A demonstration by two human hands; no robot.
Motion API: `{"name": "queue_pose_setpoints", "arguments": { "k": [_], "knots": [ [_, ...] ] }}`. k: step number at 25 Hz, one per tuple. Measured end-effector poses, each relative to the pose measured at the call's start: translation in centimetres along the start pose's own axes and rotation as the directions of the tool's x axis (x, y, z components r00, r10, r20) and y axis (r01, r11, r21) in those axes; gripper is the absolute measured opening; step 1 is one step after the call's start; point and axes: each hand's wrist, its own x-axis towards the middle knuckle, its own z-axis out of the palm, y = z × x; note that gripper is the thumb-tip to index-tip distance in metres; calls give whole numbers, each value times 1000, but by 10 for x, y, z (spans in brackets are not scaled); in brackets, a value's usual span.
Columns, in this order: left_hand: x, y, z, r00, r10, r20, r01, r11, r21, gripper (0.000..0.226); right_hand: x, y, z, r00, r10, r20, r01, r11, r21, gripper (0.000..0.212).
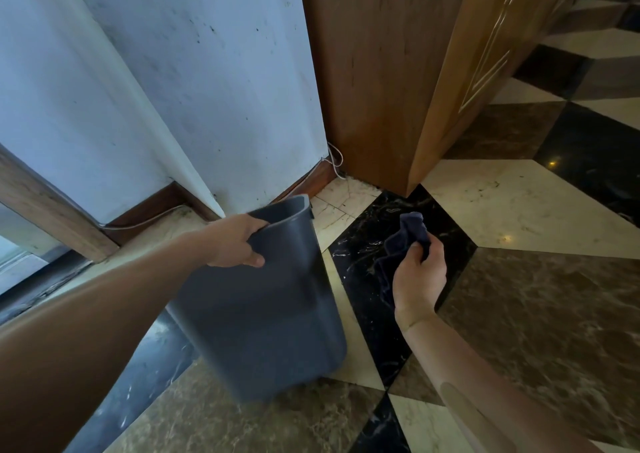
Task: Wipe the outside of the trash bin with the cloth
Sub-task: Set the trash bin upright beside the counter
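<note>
Head view: I see my left hand (pixel 239 241) gripping the rim of the tilted grey plastic trash bin (pixel 263 314), fingers curled over its edge; my right hand (pixel 419 279), beside it, pinches a crumpled dark blue cloth (pixel 403 244) above the marble-tiled floor (pixel 536 314).

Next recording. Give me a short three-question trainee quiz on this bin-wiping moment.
1. True or false: the cloth is touching the trash bin.
2. Which hand grips the bin's rim? A) left B) right C) both
3. Fill in: the bin is ____ (upright or tilted).

Key:
1. False; the right hand holds it beside the bin, apart from it.
2. A; the left hand.
3. Tilted.
</note>
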Motion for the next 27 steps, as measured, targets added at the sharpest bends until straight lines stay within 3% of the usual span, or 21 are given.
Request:
{"name": "queue_pose_setpoints", "arguments": {
  "k": [4,8,15,17,20,22,24,27],
  "knots": [
    [5,19,16,980,130,-152,-108,983,147,27,1,-1,2,1000,-1,20,1,1000,15,32],
    [21,44,53,950,243,-198,-159,918,363,18,3,-3,1,1000,-6,27,6,1000,12,32],
    [36,46,74,936,229,-267,-129,930,345,22,11,-18,0,998,-57,17,57,997,48,31],
    [42,48,84,930,240,-279,-121,916,383,23,12,-27,5,1000,0,31,-4,991,134,29],
    [48,53,89,948,210,-241,-95,905,414,22,18,-51,9,975,192,112,-219,914,342,31],
    [42,56,83,963,188,-193,-101,915,391,28,23,-74,6,946,256,201,-320,843,433,32],
    [29,59,65,977,156,-145,-104,944,314,47,25,-104,-2,919,247,307,-364,831,421,33],
    [5,74,6,953,110,-284,-96,993,62,53,23,-157,-14,831,222,510,-385,891,240,37]
  ]
}}
